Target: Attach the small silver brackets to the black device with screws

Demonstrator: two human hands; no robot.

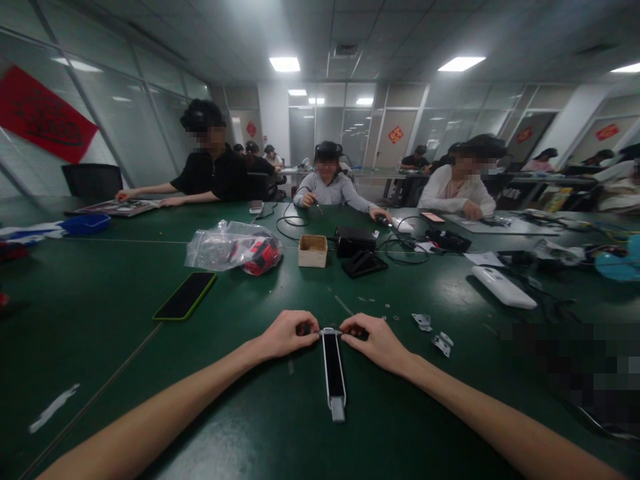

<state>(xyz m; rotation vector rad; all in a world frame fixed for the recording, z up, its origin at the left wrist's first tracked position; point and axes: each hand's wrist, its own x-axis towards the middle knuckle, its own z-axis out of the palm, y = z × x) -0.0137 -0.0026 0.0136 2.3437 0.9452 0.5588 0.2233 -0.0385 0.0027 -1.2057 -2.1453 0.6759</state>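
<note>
Blk/wht device point(335, 373) on grn table point(240, 420), L fingers point(306, 342) & R fingers point(354, 343) pinching far end, red banner point(45, 117) txt illegible

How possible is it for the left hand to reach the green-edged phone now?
Probably yes: the phone lies left of the left hand, with nothing visible between them, though the hand's fingers seem to grip the white-framed strip.

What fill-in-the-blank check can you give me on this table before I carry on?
1. The left hand and right hand are at the slim device's ____ (near or far) end.
2. The phone has a bright ____ rim.
3. The plastic bag lies to the ____ of the small box.

Missing words: far; green; left.
</note>
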